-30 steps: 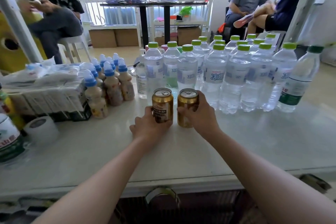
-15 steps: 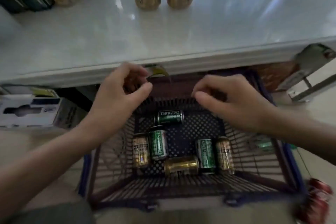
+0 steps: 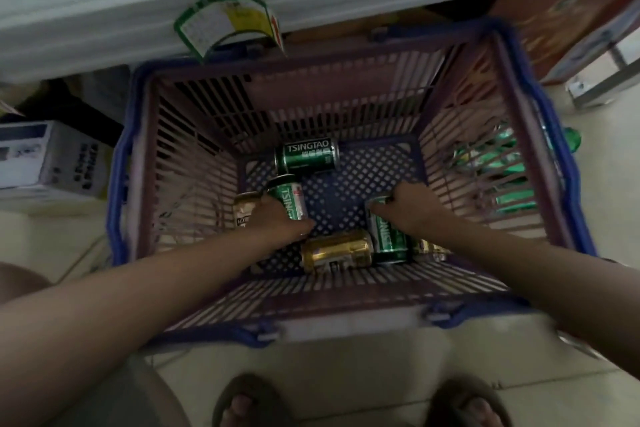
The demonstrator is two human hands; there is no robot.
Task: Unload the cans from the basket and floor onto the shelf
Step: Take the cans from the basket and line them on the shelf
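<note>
A purple slatted basket (image 3: 311,80) with blue handles stands on the floor below the white shelf edge (image 3: 104,10). Several cans lie on its bottom. One green can (image 3: 306,155) lies alone at the far side. My left hand (image 3: 277,222) is closed around another green can (image 3: 289,199), with a gold can (image 3: 244,210) just left of it. My right hand (image 3: 410,210) grips a third green can (image 3: 388,239). A gold can (image 3: 336,251) lies between my wrists, and another gold can (image 3: 429,248) is partly hidden under my right forearm.
Green cans (image 3: 498,166) lie on the floor outside the basket's right wall. A white carton (image 3: 48,159) sits to the left, a reddish box (image 3: 571,21) at the upper right. A curled label (image 3: 225,21) hangs from the shelf edge. My sandalled feet (image 3: 249,402) stand on the tiles.
My view dropped from the shelf top, where I left two gold cans, down to the basket. Both hands went from above the rim down inside and closed on green cans.
</note>
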